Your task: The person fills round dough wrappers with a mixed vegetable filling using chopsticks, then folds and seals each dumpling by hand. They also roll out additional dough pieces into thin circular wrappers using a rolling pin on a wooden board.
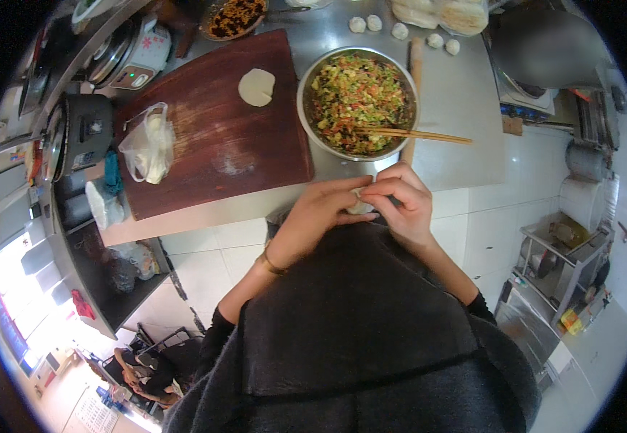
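A small piece of pale dough (359, 202), partly hidden by fingers, sits between my two hands close to my body. My left hand (328, 200) cups it from the side, and the fingertips of my right hand (404, 199) pinch its upper edge. Just beyond them stands a steel bowl (303, 116) of chopped vegetable filling (359, 103). Wooden chopsticks (427, 135) rest in the filling, their ends sticking out over the right rim. One flat round dough wrapper (257, 87) lies on the dark red wooden board (205, 135) to the left.
Behind the bowl's right side lies a rolling pin (415, 59). Several stuffed buns (399, 31) sit at the counter's back. On the board is a plastic bag with dough (153, 143). A rice cooker (143, 59) stands left, a gas stove (530, 103) right. Another person (148, 373) is at lower left.
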The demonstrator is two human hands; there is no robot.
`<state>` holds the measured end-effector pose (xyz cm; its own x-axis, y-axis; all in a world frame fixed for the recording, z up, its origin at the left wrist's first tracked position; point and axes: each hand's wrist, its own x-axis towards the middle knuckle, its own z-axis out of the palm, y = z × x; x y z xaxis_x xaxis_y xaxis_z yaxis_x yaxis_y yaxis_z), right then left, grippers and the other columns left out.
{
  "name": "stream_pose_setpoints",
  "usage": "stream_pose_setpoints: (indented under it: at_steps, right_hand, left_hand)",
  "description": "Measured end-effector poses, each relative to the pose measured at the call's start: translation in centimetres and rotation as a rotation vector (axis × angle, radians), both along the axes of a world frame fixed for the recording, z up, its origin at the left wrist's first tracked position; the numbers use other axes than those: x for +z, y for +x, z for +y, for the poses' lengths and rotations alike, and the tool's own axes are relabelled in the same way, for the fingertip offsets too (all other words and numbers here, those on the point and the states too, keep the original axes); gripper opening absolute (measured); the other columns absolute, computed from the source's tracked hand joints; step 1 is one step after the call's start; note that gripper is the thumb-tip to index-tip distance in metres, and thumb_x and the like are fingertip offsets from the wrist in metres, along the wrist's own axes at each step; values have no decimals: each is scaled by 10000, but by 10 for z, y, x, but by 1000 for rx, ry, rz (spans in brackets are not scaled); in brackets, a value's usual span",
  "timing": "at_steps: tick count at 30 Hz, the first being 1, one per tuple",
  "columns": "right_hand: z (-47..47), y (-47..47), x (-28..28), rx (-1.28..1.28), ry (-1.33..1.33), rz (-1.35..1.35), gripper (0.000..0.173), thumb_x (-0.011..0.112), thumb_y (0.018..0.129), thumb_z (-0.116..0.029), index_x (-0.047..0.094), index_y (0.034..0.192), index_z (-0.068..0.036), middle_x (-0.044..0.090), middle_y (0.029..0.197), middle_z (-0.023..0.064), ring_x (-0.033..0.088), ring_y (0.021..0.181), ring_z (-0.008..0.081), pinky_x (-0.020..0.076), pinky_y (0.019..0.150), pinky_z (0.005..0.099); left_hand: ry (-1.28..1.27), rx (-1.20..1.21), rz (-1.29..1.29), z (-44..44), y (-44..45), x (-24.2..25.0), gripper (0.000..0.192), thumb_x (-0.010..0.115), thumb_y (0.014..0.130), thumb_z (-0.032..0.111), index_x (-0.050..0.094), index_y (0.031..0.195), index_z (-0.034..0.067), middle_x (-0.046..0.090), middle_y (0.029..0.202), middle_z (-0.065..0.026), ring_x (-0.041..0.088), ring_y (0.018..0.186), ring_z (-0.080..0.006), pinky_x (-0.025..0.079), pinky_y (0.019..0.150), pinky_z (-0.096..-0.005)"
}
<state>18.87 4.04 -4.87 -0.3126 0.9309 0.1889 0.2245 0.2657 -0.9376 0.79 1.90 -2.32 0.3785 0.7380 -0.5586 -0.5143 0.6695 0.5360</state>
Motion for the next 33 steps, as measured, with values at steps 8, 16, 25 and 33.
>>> stream_pose_setpoints:
  at_steps: [8, 16, 25, 33]
  right_hand:
    - [0, 0, -2, -52, 309, -108, 190, 807, 677, -26, 731, 850, -49, 599, 826, 41, 561, 763, 210, 454, 656, 305]
    - [0, -1, 6, -70, 245, -109, 150, 802, 693, -18, 715, 813, -41, 591, 823, 49, 561, 758, 211, 456, 653, 305]
    - [-1, 0, 12, -52, 189, -70, 155, 801, 673, -26, 731, 806, -64, 590, 843, 42, 543, 767, 210, 438, 667, 303]
    - [-2, 2, 17, -85, 527, -122, 284, 834, 578, -46, 735, 844, -38, 561, 818, 38, 514, 738, 205, 405, 646, 311]
  left_hand:
    - [47, -28, 217, -1, 7, 1, 390, 495, 965, 60, 503, 1328, -81, 593, 1255, -140, 591, 1135, -196, 533, 966, -348]
    - [282, -115, 366, -8, 0, 0, 424, 567, 947, 55, 498, 1349, -63, 587, 1282, -115, 545, 1165, -143, 492, 954, -292]
    - [562, -98, 808, -16, 3, 12, 506, 681, 842, 23, 535, 1325, -16, 607, 1272, -205, 639, 977, -127, 539, 788, -263]
    - [475, -89, 674, -20, 7, 16, 560, 667, 857, -29, 483, 1385, -3, 552, 1338, -155, 581, 1077, -122, 537, 850, -261]
